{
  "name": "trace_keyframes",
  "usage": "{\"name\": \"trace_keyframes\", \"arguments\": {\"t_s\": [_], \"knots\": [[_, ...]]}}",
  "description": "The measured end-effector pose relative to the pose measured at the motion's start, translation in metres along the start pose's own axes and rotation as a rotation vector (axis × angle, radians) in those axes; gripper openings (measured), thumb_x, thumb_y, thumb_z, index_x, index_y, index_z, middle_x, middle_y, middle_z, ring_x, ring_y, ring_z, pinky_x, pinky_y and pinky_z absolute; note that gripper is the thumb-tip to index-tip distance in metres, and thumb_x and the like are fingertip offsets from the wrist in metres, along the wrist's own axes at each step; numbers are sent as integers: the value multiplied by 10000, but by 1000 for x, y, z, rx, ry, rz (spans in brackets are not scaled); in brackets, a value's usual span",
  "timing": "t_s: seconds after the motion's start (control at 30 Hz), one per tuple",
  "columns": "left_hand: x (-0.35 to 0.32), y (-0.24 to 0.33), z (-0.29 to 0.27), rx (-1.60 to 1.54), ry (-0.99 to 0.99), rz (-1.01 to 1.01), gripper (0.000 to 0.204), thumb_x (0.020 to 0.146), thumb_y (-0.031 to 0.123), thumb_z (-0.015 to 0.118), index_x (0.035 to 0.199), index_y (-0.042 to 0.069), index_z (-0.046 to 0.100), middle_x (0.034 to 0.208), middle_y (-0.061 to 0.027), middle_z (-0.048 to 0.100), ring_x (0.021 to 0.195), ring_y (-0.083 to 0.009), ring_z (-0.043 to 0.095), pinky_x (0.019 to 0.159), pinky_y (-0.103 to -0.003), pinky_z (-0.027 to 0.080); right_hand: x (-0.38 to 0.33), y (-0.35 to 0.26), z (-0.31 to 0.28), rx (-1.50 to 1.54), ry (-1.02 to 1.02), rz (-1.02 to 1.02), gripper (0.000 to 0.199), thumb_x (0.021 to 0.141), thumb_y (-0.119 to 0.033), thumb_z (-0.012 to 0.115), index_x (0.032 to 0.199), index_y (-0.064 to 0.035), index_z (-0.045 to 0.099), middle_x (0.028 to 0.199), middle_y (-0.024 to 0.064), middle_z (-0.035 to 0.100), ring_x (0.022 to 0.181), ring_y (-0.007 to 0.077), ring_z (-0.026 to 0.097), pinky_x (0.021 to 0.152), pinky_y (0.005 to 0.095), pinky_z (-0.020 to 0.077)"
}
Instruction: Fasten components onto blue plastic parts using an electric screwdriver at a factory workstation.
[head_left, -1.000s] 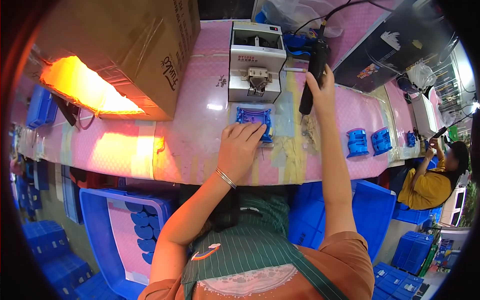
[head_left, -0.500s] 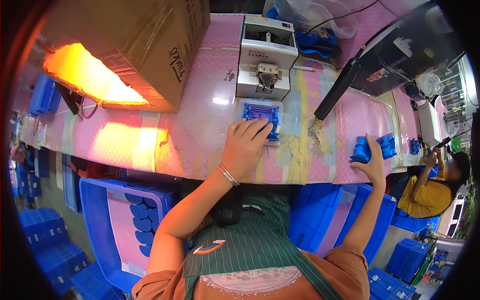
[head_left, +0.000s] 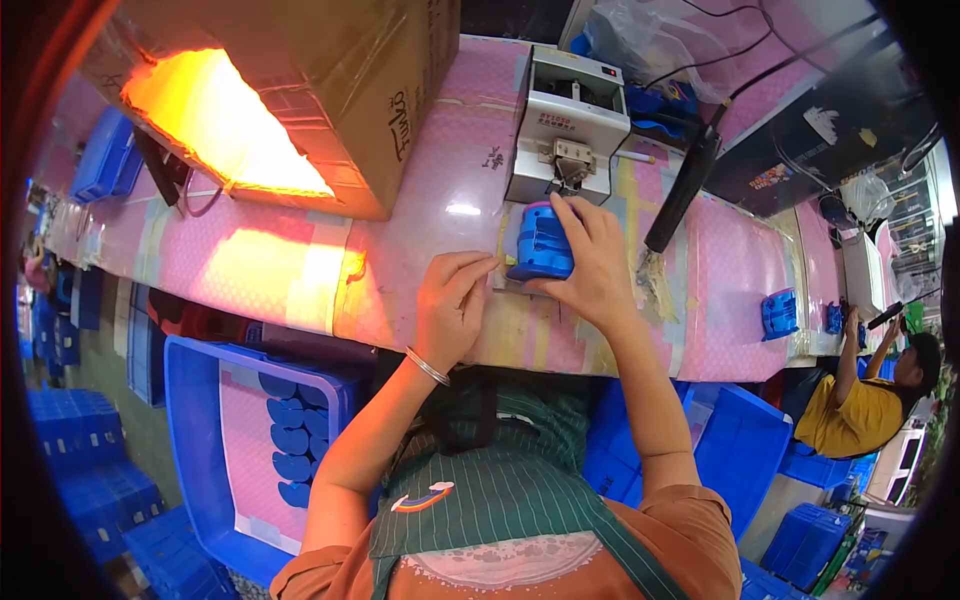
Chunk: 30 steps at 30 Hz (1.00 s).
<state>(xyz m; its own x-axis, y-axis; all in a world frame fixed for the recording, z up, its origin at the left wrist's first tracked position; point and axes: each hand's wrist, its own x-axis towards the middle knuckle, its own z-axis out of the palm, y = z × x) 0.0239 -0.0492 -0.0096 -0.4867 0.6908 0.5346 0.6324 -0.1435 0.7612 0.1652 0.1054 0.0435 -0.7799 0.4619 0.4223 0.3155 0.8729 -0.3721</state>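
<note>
In front of the grey-white screw feeder (head_left: 560,125), my right hand (head_left: 597,262) grips a blue plastic housing (head_left: 543,243) from its right side. The housing has curved ribs and stands over the spot where a blue shell lay in a pale holder; that shell is now hidden. My left hand (head_left: 455,305) is just left of the housing, thumb and fingertips pinched together. Anything small between those fingertips cannot be made out. A black electric screwdriver (head_left: 685,190) slants down to the right of my right hand. One more blue housing (head_left: 779,313) rests farther right on the bench.
A large cardboard box (head_left: 350,110) with a glowing orange opening stands at left. Below the bench edge are a blue crate (head_left: 185,430) holding dark blue pieces and another blue crate (head_left: 745,440). A person in yellow (head_left: 850,410) works at far right.
My right hand has brought one blue housing from the right to the feeder's front. My left hand has moved off the shell, left and nearer, into a pinch. The view has shifted slightly.
</note>
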Motion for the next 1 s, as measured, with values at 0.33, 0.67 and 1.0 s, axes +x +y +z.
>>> {"name": "trace_keyframes", "arguments": {"t_s": [0.33, 0.67, 1.0], "knots": [[4, 10, 29, 131, -213, 221, 454, 817, 43, 625, 1271, 68, 615, 1359, -99, 576, 1307, -316, 512, 1051, -469, 436, -12, 5, 6, -73, -109, 21, 1040, 562, -154, 861, 1492, -138, 398, 1469, 167, 400, 1256, 408, 454, 1042, 478, 395], [6, 21, 38, 301, -122, 295, 480, 814, 93, 640, 1292, 101, 587, 1246, -109, 608, 1210, -300, 564, 984, -447, 458, -20, 4, 5, 28, 13, 42, 927, 609, -110, 830, 1460, -171, 468, 1449, 198, 419, 1261, 401, 470, 1044, 466, 404], [-14, 42, -32, -485, -122, -267, 674, 722, 50, 844, 1319, 70, 532, 1186, -121, 626, 1125, -235, 629, 936, -357, 517, -5, -49, 6, 800, 26, 129, 544, 919, -439, 584, 1233, 5, 598, 1117, 123, 625, 1022, 214, 593, 918, 334, 447]]}}
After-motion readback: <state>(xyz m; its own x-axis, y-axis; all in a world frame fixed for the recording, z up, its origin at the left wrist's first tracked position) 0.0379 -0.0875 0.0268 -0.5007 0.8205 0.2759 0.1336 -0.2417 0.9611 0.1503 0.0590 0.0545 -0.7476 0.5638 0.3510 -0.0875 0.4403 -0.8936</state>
